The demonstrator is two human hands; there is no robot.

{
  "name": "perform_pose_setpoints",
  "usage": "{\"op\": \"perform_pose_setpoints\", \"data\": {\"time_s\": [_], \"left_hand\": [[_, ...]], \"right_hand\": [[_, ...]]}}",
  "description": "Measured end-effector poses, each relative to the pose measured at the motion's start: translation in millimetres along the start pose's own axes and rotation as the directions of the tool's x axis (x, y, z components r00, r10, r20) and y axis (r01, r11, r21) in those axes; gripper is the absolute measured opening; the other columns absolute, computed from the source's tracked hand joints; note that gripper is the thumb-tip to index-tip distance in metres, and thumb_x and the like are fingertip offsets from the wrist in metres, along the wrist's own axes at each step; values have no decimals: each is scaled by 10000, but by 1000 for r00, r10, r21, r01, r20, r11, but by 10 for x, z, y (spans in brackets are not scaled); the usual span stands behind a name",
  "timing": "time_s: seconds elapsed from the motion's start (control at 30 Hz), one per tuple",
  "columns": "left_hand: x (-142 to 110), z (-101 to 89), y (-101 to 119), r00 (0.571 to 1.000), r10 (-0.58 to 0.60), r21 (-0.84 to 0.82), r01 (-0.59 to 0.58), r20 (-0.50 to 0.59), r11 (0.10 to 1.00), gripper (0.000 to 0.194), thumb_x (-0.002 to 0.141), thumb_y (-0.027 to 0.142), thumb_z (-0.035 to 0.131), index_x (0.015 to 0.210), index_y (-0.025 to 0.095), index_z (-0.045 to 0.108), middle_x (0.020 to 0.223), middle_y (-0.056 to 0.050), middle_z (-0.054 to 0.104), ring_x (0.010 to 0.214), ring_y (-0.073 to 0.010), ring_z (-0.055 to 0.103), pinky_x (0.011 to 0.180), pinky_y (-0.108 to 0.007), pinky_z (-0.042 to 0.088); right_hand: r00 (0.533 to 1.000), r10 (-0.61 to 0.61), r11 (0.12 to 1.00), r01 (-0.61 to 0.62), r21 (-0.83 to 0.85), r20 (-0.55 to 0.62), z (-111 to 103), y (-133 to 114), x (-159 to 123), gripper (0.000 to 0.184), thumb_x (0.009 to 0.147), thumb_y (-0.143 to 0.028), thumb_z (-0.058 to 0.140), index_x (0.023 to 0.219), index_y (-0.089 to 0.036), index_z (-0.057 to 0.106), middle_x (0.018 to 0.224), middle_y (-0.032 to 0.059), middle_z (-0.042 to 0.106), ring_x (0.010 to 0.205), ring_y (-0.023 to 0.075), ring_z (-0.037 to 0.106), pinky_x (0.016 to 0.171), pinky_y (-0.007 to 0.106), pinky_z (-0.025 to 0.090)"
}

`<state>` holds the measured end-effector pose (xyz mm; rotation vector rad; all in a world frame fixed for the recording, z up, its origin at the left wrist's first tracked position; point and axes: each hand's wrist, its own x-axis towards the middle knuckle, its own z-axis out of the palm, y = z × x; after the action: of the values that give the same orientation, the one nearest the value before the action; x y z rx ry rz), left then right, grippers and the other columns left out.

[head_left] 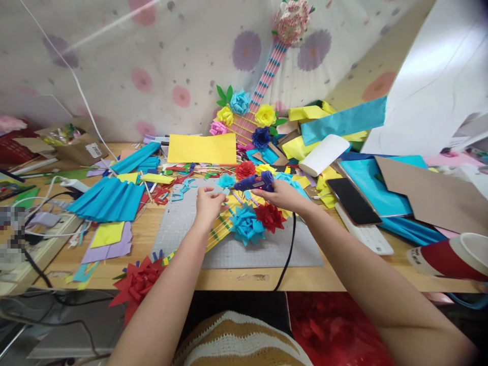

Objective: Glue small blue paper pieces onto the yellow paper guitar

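Observation:
My right hand [282, 194] is wrapped round a dark blue hot glue gun [253, 182], its nozzle pointing left. Close to that nozzle, the closed fingers of my left hand [210, 203] pinch a small light blue paper piece [226, 192], partly hidden by the fingertips. Beneath both hands lies a yellow paper guitar [219, 231] with strings, slanting toward me. On its body sit a large blue paper flower [247, 224], a dark red flower [271, 217], a red flower [246, 170] and a small blue flower [226, 180]. A big red flower [138, 284] is at its head end.
The guitar rests on a grey cutting mat [297, 251]. A pink flowered guitar [263, 86] leans against the back curtain. Blue crepe paper [110, 198] and scraps lie left; a phone [353, 201], cardboard [430, 188] and paper cup [450, 256] are right. The black cord [292, 249] drops over the table edge.

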<state>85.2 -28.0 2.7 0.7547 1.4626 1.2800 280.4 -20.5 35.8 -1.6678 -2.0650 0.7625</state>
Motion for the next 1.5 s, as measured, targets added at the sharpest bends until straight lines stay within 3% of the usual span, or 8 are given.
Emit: {"op": "perform_pose_setpoints", "data": {"time_s": [0.37,0.5,0.63,0.83,1.03,1.17,1.5], "left_hand": [[19,-41,-8,999,-35,-62,33,-32,998,390,683,44,647,875,205,348,667,52,570,570,-108,625,544,-255,544],[8,-79,-20,989,-144,-81,141,-39,987,341,706,58,629,885,189,370,660,32,570,544,-88,588,491,-204,498],[39,-138,-44,979,-188,-18,187,-79,982,354,667,68,659,889,178,406,656,26,565,472,-63,526,387,-145,328],[121,-152,-55,977,-141,112,160,-162,981,381,623,102,695,906,173,450,601,67,485,393,-36,388,378,-168,189],[166,-99,-82,968,-156,197,195,-196,961,369,610,137,697,896,179,467,544,84,440,393,-52,356,408,-191,199],[187,-61,-142,974,-112,201,152,-198,968,398,535,148,723,857,177,491,574,68,490,455,-82,456,469,-211,317],[188,84,-199,972,-66,235,120,-226,964,363,535,139,713,768,195,440,618,67,490,543,-93,484,566,-242,379]], "right_hand": [[1000,-15,1000,15,11,-8,-77,121,-32,512,726,-699,509,709,-192,574,638,20,569,594,150,491,553,264,354],[989,44,995,-31,96,-141,-167,249,-97,531,694,-706,555,677,-176,577,608,29,575,552,137,487,528,265,358],[954,119,952,-31,303,-275,-181,376,-167,497,677,-667,605,632,-175,557,481,-9,484,457,108,430,458,253,336],[897,132,854,114,507,-423,-136,529,-234,425,695,-581,655,607,-175,560,457,-24,466,420,83,413,416,234,327],[874,89,776,239,584,-478,-67,727,-217,385,731,-558,654,640,-188,596,518,-12,522,453,92,442,440,242,359],[856,76,654,343,674,-511,14,838,-206,346,737,-551,657,723,-207,614,685,9,614,497,91,467,465,245,380],[862,75,520,395,757,-502,33,925,-243,287,735,-503,684,730,-221,634,763,5,637,517,78,484,471,232,378]]}}
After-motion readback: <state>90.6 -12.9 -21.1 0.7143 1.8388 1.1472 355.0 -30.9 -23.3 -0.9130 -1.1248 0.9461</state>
